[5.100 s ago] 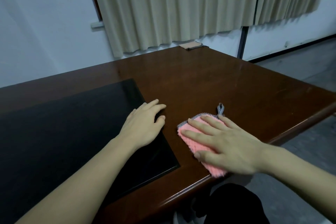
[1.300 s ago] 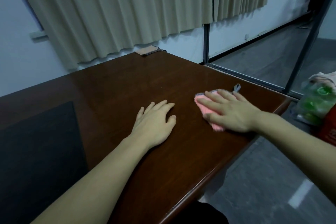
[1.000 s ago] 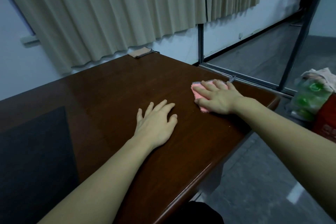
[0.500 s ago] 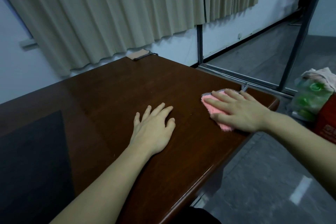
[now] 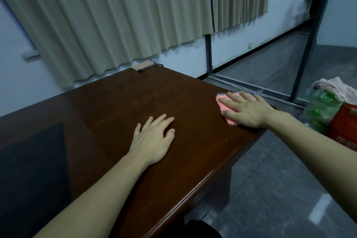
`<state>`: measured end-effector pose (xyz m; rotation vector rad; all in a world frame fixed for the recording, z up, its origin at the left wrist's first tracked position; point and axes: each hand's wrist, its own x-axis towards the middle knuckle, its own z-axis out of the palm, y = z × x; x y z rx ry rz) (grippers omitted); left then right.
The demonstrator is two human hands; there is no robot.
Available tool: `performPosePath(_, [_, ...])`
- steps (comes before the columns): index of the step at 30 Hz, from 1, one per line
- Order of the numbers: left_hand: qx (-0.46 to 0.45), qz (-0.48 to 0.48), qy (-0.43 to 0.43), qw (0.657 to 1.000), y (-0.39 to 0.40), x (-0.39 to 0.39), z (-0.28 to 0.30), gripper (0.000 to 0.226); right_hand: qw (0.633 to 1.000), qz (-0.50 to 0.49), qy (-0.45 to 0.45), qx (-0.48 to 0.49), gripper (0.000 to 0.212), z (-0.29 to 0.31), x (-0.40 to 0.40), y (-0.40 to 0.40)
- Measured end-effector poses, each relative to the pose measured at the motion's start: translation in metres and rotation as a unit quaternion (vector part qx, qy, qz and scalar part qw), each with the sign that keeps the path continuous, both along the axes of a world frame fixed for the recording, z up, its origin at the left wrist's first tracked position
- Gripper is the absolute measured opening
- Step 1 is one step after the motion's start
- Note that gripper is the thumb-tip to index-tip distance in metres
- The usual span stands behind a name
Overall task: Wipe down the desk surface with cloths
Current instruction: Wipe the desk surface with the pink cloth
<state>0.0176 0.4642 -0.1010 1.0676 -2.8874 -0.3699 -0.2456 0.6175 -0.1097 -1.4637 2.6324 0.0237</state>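
A dark brown wooden desk (image 5: 135,100) fills the left and middle of the head view. A pink fluffy cloth (image 5: 222,103) with a grey checked trim lies near the desk's right corner. My right hand (image 5: 245,109) lies flat on top of the cloth, fingers spread, pressing it to the wood; most of the cloth is hidden under the palm. My left hand (image 5: 154,139) rests flat on the bare desk top, to the left of the cloth, holding nothing.
A black inlay panel (image 5: 29,170) covers the desk's left part. A tan folded cloth (image 5: 144,65) sits at the far edge under beige curtains (image 5: 116,15). To the right stand a bag of green bottles (image 5: 322,108), a red bag (image 5: 345,127) and a metal post (image 5: 313,33).
My right hand has slid the pink cloth rightward and a little farther, toward the desk's right corner. My left hand stays flat in about the same spot.
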Motion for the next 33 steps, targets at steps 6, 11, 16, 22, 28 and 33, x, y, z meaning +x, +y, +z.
performPosePath(6, [-0.007,0.019,-0.005,1.0,0.004,0.004,0.005,0.05,1.0,-0.013,0.008,0.013,0.084,0.003,-0.011,0.034])
performPosePath(11, [-0.001,0.024,-0.006,1.0,0.007,0.02,0.013,0.05,1.0,-0.011,0.005,-0.002,0.064,0.002,-0.013,0.034])
performPosePath(16, [-0.001,0.033,-0.004,0.999,-0.002,0.034,0.018,0.05,0.999,0.023,0.01,0.024,0.064,0.004,0.003,0.016])
performPosePath(22, [0.006,0.051,0.008,0.999,-0.024,0.051,0.021,0.05,0.999,0.034,-0.001,0.03,0.064,0.007,0.028,-0.027])
performPosePath(28, [0.01,0.056,0.026,0.998,-0.064,0.066,0.02,0.05,0.999,0.044,-0.01,0.028,0.064,0.005,0.032,-0.073])
performPosePath(33, [0.002,0.064,0.023,0.998,-0.121,0.066,0.018,0.05,0.997,0.066,-0.006,0.028,0.063,0.005,0.029,-0.135])
